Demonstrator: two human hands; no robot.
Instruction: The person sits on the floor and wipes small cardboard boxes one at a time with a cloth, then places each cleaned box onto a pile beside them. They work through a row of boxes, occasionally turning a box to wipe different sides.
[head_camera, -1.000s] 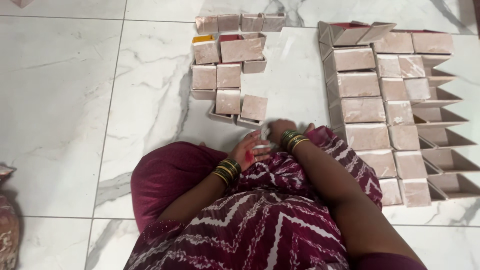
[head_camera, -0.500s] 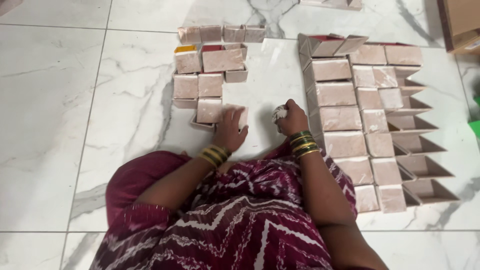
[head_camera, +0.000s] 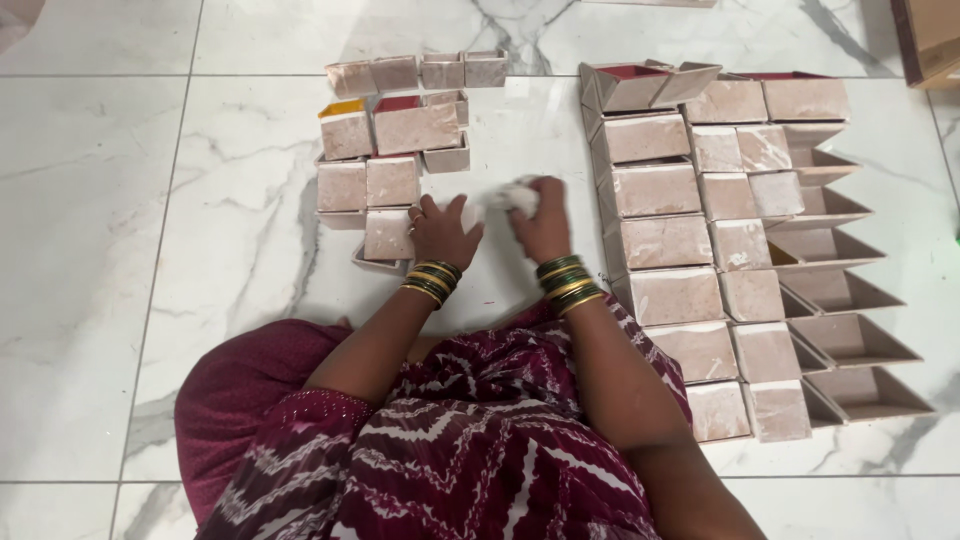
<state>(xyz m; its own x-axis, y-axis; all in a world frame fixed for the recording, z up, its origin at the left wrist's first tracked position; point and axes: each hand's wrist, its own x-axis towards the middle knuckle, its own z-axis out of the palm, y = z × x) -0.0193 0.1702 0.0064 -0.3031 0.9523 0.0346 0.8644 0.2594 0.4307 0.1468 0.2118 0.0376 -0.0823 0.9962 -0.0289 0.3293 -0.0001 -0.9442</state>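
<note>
I sit on a white marble floor. My left hand presses down on a small pinkish cardboard box at the near end of a cluster of such boxes. My right hand is closed around a crumpled white wad, which looks like cloth or paper, held just right of the left hand. Both wrists wear green and gold bangles.
To the right lie rows of larger pinkish boxes and open triangular trays. A brown cardboard carton sits at the top right corner. My maroon patterned clothing fills the lower middle.
Both hands have reached forward from my lap to the floor in front of the left cluster. The right hand has kept hold of the white wad.
</note>
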